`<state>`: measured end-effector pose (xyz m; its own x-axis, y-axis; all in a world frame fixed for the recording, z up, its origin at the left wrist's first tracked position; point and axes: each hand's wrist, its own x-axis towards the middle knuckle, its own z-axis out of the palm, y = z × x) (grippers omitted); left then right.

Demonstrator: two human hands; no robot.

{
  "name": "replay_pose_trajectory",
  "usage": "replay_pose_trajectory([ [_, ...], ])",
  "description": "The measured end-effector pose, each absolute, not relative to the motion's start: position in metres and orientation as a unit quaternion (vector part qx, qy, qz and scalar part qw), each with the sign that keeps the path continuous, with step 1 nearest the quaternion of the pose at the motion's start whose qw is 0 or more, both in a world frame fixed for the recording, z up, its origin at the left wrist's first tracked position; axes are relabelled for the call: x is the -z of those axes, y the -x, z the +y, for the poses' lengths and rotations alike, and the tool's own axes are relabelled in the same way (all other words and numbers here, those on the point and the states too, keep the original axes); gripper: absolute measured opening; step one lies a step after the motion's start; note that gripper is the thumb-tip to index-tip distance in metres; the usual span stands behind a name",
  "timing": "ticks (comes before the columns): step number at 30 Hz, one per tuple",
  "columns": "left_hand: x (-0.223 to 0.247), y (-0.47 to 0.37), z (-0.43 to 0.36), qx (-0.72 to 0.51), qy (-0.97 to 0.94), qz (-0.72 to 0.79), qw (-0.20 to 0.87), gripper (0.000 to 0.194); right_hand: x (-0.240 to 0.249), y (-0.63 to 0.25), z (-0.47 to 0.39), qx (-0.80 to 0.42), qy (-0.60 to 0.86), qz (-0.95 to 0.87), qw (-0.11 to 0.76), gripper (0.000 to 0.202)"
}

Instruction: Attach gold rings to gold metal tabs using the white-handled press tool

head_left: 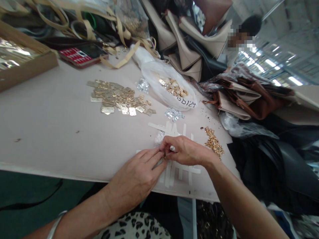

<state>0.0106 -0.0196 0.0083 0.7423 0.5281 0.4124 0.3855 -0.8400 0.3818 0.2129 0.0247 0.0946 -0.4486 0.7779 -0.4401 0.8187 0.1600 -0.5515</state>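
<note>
My left hand point(139, 176) and my right hand point(185, 151) meet near the front edge of a pale board table point(50, 132). Their fingertips pinch a small part between them, too small to name. Under the hands lie several white paper strips point(174, 129). A small heap of gold rivets point(213, 142) sits just right of my right hand. Farther back, a spread of flat gold metal plates point(117, 98) lies on the board. A clear plastic bag point(166, 83) with more gold fittings inside rests behind the strips.
Crumpled clear wrappers point(174, 114) lie between bag and strips. A red phone point(79, 54) and a cardboard box point(22, 63) sit at the back left. Beige and brown leather bag parts point(239, 96) pile up at the back and right. A person point(245, 33) sits beyond.
</note>
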Motion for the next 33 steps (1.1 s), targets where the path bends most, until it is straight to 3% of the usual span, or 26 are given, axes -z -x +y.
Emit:
replay_pose_trajectory([
  [16, -0.009, -0.01, -0.019, -0.239, -0.923, 0.252, 0.163, 0.03, -0.091, -0.219, 0.027, 0.458, -0.516, 0.724, 0.004, 0.019],
  [28, -0.008, -0.01, -0.02, -0.244, -0.926, 0.25, 0.145, 0.032, -0.09, -0.21, 0.018, 0.381, -0.543, 0.748, 0.009, 0.016],
  [33, -0.008, -0.011, -0.019, -0.249, -0.926, 0.25, 0.133, 0.029, -0.089, -0.222, 0.015, 0.397, -0.548, 0.735, -0.037, 0.018],
])
